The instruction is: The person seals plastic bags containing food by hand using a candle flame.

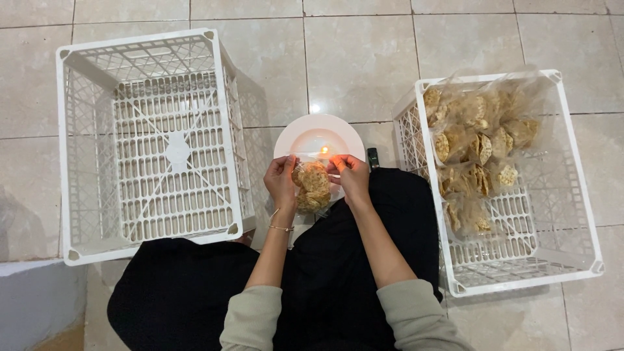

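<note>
1. The left hand (281, 182) and the right hand (351, 177) both pinch a clear bag of crackers (312, 187), just in front of the white plate (318, 138).
2. A small flame (324, 151) burns on the plate.
3. Right of the plate, a white crate (578, 214) holds more clear bags of crackers (478, 146).
4. Left of the plate stands another white crate (140, 140); bare floor (351, 58) lies beyond the plate.

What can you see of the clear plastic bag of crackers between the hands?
The clear plastic bag of round, golden-brown crackers hangs upright above the person's dark-clothed lap. The left hand and right hand pinch its top corners, holding its upper edge close to a small flame on the round white plate on the tiled floor. The bag looks full and thin-walled. Whether its top is sealed cannot be told.
</note>
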